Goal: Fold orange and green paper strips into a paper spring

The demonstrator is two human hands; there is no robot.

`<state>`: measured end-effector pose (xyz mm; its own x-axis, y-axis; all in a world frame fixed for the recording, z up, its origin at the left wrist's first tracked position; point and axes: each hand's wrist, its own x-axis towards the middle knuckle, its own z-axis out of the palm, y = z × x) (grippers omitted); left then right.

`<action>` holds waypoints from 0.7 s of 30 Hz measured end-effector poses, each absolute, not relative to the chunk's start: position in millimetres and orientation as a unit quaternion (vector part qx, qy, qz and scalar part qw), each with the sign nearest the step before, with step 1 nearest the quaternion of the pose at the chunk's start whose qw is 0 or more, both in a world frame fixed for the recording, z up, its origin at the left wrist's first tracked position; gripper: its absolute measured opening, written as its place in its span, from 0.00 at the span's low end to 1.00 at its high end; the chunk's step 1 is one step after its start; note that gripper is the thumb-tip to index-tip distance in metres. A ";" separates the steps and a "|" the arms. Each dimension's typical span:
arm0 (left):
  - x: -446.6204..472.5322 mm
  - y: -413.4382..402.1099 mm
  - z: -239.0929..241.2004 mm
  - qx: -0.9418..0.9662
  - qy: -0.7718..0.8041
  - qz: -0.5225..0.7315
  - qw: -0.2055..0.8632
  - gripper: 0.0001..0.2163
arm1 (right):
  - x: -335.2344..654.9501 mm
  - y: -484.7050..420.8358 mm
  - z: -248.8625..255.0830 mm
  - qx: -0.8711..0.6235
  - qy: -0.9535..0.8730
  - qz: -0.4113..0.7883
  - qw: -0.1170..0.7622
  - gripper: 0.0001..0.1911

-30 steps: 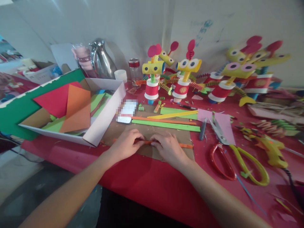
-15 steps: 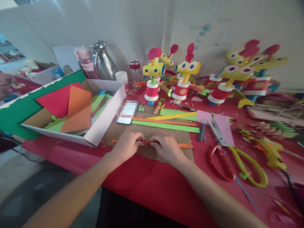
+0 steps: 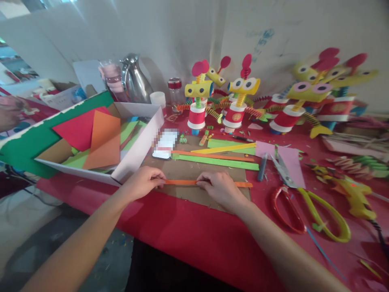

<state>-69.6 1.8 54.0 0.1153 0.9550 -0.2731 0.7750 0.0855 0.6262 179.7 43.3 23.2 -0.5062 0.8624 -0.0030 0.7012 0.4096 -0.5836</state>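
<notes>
An orange paper strip (image 3: pixel 181 182) runs left to right over a brown cardboard sheet (image 3: pixel 179 194). My left hand (image 3: pixel 145 182) pinches its left end between thumb and fingers. Farther along, my right hand (image 3: pixel 219 190) grips the strip near its middle, and the right end sticks out beyond that hand. Just behind lie a green strip (image 3: pixel 221 163), a second orange strip (image 3: pixel 212 155) and a yellow strip (image 3: pixel 226 148). A phone (image 3: pixel 165 144) with a bright screen rests at the sheet's back left corner.
Left stands a box (image 3: pixel 138 150) of coloured paper. Scissors (image 3: pixel 285 174), a box cutter (image 3: pixel 261 167) and a glue gun (image 3: pixel 354 192) lie to the right. Several paper-cup figures (image 3: pixel 238 115), a steel jug (image 3: pixel 136 81) and a glass jar (image 3: pixel 175 93) line the back.
My left hand has moved left along the orange strip, widening the gap between my hands. More of the strip shows between them. The right hand has barely shifted.
</notes>
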 end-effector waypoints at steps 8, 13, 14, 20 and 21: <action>-74.4 -5.4 38.2 0.638 0.718 0.176 0.214 0.13 | 192.7 47.1 25.9 -0.488 -0.840 0.174 0.160 0.07; -55.6 -14.8 48.6 0.701 0.702 0.118 0.039 0.19 | 202.4 53.5 30.1 -0.497 -0.837 0.179 0.143 0.04; -46.9 -15.9 51.5 0.707 0.700 0.098 -0.006 0.21 | 202.7 54.1 30.4 -0.501 -0.835 0.181 0.140 0.03; 23.9 8.8 40.3 0.819 0.551 0.151 0.055 0.25 | 199.0 52.1 32.6 -0.499 -0.852 0.114 0.112 0.06; 32.5 15.7 32.9 0.812 0.551 0.167 0.095 0.24 | 199.6 52.0 34.0 -0.499 -0.855 0.099 0.106 0.08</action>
<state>32.5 15.7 32.9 0.3382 0.9263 0.1663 0.8628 -0.3758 0.3383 199.6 52.0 34.0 -0.4805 0.8732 0.0820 0.8311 0.4832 -0.2754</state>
